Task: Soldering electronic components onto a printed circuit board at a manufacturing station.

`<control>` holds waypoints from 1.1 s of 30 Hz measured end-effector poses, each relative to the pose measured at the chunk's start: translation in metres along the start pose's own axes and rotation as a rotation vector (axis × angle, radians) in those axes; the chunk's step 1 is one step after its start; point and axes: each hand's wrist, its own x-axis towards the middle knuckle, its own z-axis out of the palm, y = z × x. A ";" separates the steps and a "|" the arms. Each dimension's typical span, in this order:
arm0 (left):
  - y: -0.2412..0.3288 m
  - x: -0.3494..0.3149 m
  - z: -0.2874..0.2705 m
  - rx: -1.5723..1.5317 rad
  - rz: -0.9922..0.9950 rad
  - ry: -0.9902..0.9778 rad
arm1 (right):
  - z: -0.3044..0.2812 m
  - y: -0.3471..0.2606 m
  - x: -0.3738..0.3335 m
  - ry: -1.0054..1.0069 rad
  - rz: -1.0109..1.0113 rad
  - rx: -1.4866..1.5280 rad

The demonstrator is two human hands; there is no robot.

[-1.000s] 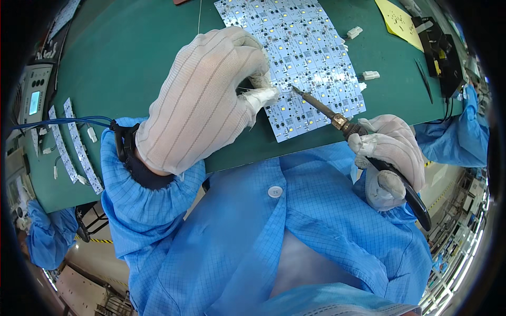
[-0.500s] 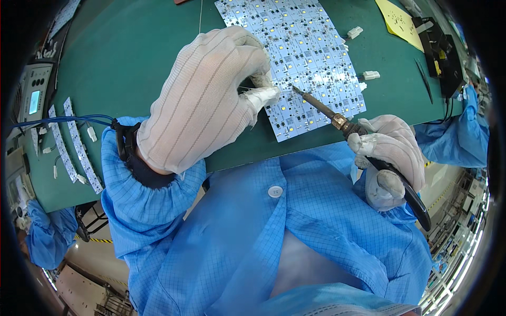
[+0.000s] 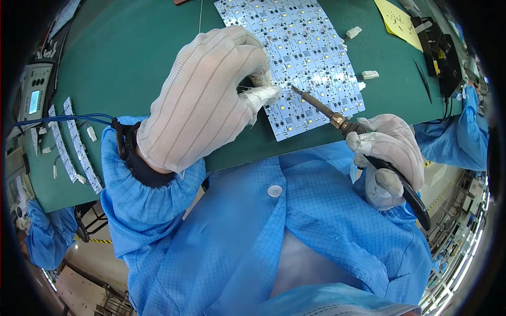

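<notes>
Left fingers (image 3: 259, 97) are closed on wire (image 3: 244, 87), right fingers (image 3: 367, 142) round a light-looking soldering iron (image 3: 338, 121), best held by its handle (image 3: 417, 204).

I record one pale, component-populated circuit panel (image 3: 311, 63), lying flat. Black-handled soldering iron (image 3: 341, 122): slanted from beyond the panel's lower right, tip over its face, contact unclear. Thin wire (image 3: 244, 87): panel's left.

Gloved left hand (image 3: 203, 100) and right hand (image 3: 399, 147): two hands. Soldering iron (image 3: 341, 124): one. Large LED panel (image 3: 308, 63): one. Narrow LED strips (image 3: 83, 145) side by side at left: two. White connectors (image 3: 370, 75) lying clear of the panel's right edge: two. Yellow sheet (image 3: 399, 25): one. Tweezers (image 3: 423, 80): one pair.
</notes>
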 end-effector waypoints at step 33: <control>-0.001 0.002 0.002 0.014 0.015 -0.023 | 0.025 -0.009 0.016 0.150 0.021 0.072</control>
